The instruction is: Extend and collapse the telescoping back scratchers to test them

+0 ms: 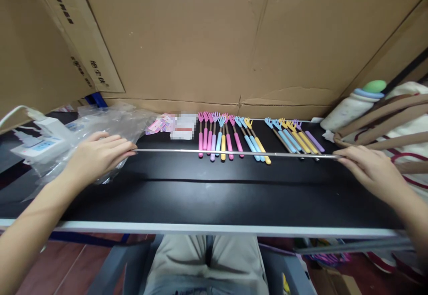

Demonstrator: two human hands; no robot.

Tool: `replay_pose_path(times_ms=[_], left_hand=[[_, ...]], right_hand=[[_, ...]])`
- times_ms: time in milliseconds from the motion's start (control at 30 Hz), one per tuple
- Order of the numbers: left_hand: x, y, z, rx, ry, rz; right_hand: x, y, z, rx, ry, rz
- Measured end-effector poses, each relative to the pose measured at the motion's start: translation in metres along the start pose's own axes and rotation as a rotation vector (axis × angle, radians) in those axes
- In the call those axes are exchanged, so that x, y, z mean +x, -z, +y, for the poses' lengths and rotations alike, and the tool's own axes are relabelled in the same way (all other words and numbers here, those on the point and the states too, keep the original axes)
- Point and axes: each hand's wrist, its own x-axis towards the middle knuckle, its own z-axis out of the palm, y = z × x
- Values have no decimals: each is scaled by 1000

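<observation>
Both hands are up over the black counter, with a long, thin silver rod stretched level between them. The left hand has its fingers closed around the rod's left end, knuckles up, just in front of a heap of clear plastic bags. The right hand is pinching the other end, fingers curled in tight, right beside the straps of a tote bag. The rod runs across the handles of a row of pastel claw-headed scratchers, pink, blue and yellow, and over a second bunch in blue, yellow and purple further right. I can't tell whether it rests on them or sits just above. Small pink packets lie behind the row to the left, and a white power strip sits at the far left edge. A white bottle with a green cap lies near the bag, with a cardboard wall behind it all.
</observation>
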Motion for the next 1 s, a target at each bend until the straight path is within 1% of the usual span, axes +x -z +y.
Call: replay_pose_path(times_ms=[167, 267, 333, 400, 433, 500, 533, 567, 633, 733, 867, 1000], left_hand=[[4, 7, -2, 15, 16, -5], [3, 8, -6, 61, 26, 2], [2, 6, -8, 94, 29, 17], [2, 3, -8, 115, 23, 17], [4, 2, -6, 114, 11, 14], [10, 0, 2, 86, -30, 5], [14, 0, 7, 62, -49, 17], [19, 0, 13, 38, -66, 36], [30, 1, 24, -8, -47, 84], [43, 5, 38, -99, -30, 119], [54, 15, 58, -165, -36, 158], [68, 25, 91, -214, -78, 203]], right_hand=[[-1, 1, 15, 75, -41, -8], [-3, 0, 22, 128, -87, 3], [-4, -1, 23, 158, -119, -11], [-2, 0, 17, 178, -125, -40], [1, 0, 10, 186, -110, -48], [8, 1, -14, 202, -45, -67], [13, 2, -29, 206, 3, -66], [18, 3, -46, 198, 46, -93], [28, 6, -80, 137, 89, -106], [39, 9, -119, 116, 159, -27], [43, 11, -145, 122, 222, 10], [40, 11, -171, 163, 252, 19]])
